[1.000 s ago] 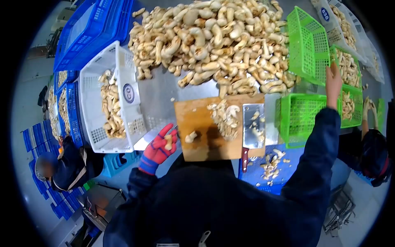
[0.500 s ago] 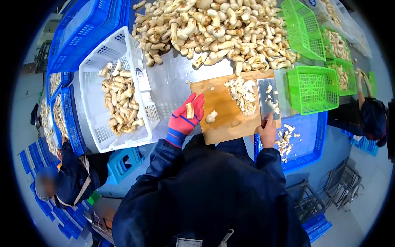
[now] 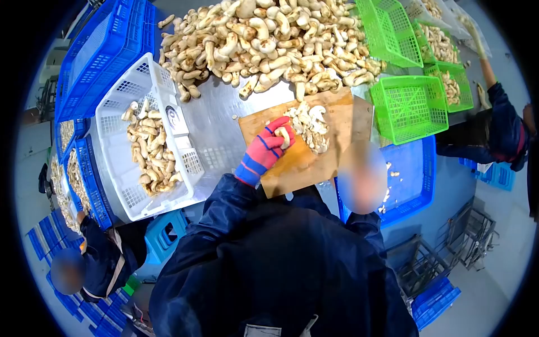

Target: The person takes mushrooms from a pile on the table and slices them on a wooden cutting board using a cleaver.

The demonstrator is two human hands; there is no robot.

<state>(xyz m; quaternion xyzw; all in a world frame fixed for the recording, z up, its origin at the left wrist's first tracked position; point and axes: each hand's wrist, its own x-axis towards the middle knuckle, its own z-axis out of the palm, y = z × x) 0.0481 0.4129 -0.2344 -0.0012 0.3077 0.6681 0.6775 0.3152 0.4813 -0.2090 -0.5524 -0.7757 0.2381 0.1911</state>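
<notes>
Over the cutting board [image 3: 306, 174], clasping a mushroom [image 3: 284, 136] in the gloved left hand [image 3: 264, 150], seemingly for steadiness, beside sliced pieces [image 3: 314, 130] and apart from the right hand [image 3: 365, 188], too blurred to tell open from closed.

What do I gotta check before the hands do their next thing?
1. Left hand has a mushroom: ok.
2. Left hand wears a glove: ok.
3. Slices away from its fingers: not ok, they're right beside them.
4. Right hand has a good grip: cannot tell, it's blurred.
5. Room in the nearest green basket: ok, its bottom shows.
6. More mushrooms in the pile: ok, lots.
</notes>
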